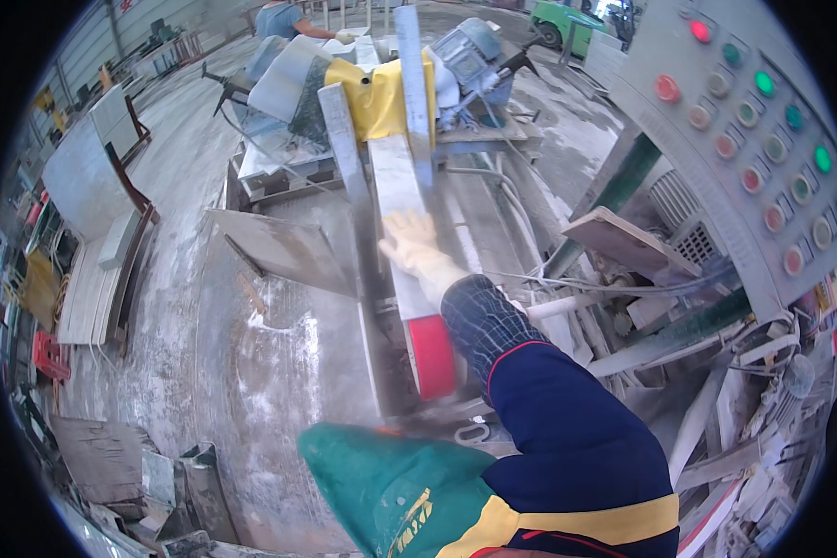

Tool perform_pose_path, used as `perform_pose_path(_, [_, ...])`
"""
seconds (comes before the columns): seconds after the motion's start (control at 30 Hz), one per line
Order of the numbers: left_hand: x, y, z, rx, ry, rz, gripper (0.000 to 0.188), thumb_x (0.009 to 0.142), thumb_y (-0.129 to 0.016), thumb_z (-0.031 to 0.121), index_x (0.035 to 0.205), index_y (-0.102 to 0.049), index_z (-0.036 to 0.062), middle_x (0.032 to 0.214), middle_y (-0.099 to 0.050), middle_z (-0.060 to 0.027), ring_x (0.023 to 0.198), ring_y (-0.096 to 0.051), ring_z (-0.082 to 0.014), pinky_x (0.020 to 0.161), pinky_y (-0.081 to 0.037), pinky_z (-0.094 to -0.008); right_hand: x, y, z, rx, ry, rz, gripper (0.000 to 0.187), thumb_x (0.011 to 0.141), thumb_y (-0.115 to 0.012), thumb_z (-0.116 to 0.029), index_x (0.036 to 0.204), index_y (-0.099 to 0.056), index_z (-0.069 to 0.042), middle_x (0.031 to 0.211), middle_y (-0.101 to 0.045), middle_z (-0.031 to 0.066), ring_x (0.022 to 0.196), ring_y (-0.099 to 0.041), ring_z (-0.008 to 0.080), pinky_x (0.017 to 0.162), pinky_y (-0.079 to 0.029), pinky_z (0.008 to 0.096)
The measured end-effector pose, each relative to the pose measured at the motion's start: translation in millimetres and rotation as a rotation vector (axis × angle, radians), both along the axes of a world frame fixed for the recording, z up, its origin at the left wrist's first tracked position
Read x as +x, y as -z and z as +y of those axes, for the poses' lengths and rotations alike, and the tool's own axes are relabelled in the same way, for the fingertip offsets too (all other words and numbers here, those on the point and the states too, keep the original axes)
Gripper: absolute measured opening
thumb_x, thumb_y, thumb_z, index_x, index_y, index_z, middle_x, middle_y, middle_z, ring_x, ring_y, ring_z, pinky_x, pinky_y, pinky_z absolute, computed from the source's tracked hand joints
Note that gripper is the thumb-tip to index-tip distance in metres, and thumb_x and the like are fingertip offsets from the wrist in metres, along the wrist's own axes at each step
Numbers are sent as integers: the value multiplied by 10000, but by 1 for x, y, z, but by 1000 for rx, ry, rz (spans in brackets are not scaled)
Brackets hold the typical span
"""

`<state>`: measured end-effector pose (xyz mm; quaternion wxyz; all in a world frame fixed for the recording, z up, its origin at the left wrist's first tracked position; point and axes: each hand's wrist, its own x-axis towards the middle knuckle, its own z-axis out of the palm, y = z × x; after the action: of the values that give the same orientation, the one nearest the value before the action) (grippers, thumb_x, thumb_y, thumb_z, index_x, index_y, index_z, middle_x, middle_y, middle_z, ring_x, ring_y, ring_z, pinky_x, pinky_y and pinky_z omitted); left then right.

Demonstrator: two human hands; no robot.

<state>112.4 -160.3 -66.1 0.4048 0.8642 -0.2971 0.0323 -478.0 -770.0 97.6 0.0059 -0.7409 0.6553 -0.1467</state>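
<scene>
My right hand [409,244], in a pale glove, lies palm down on a long white stone strip [400,177]. Its fingers are spread out on the strip's top face rather than wrapped around it. The far end of the strip runs under a yellow flap [378,100] on a machine. Beneath its near end shows the red end of a belt or roller [430,358]. Two grey upright bars [413,88] stand on either side of the strip by the flap. My left hand is out of view.
Motors [465,56] flank the machine. A control panel [735,121] with lit buttons stands at right. Boards lean beside the track, one tilted panel [288,246] at left. Rubble and pipes lie at lower right. Another person [284,20] works at the far end.
</scene>
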Motion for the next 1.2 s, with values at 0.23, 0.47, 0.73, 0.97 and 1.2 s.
perform_pose_path(0.23, [4,8,54,70,-299,53,690,858,-643,38,1476,-369,-99,1443,-422,-299,1108,-571,-355,776,-618,-445,-2,-3,-30,40,40,42,593,998,-448,-474,1507,-434,-171,1585,-386,41,1481,-306,298,1205,-182,574])
perform_pose_path(0.47, [21,23,66,-113,-291,565,813,879,-583,415,1556,-240,123,1511,-408,-225,1170,-549,-370,954,-508,-444,2,-4,-26,57,72,45,601,1000,-442,-468,1517,-420,-163,1607,-353,39,1496,-267,273,1214,-171,564])
perform_pose_path(0.73, [37,39,66,-55,-149,558,633,869,-508,463,1430,-365,207,1539,-407,-229,1277,-482,-420,1129,-378,-475,14,-1,86,48,11,38,703,948,-542,-450,1547,-359,-129,1602,-334,128,1516,-218,331,1223,-164,549])
perform_pose_path(0.97, [-20,1,32,274,-90,-418,408,760,-496,32,1068,-758,83,1518,-408,-319,1386,-398,-469,1166,-310,-501,26,-22,161,147,161,-49,921,820,-662,-575,1569,-335,-151,1649,-227,184,1520,-174,422,1229,-167,542])
perform_pose_path(1.2, [-63,-45,-1,-88,-86,-242,283,847,-571,111,1054,-750,38,1426,-514,-299,1327,-479,-420,1140,-351,-455,24,-9,126,216,321,-119,1002,663,-836,-460,1500,-414,-104,1484,-443,207,1316,-499,389,1070,-443,461])
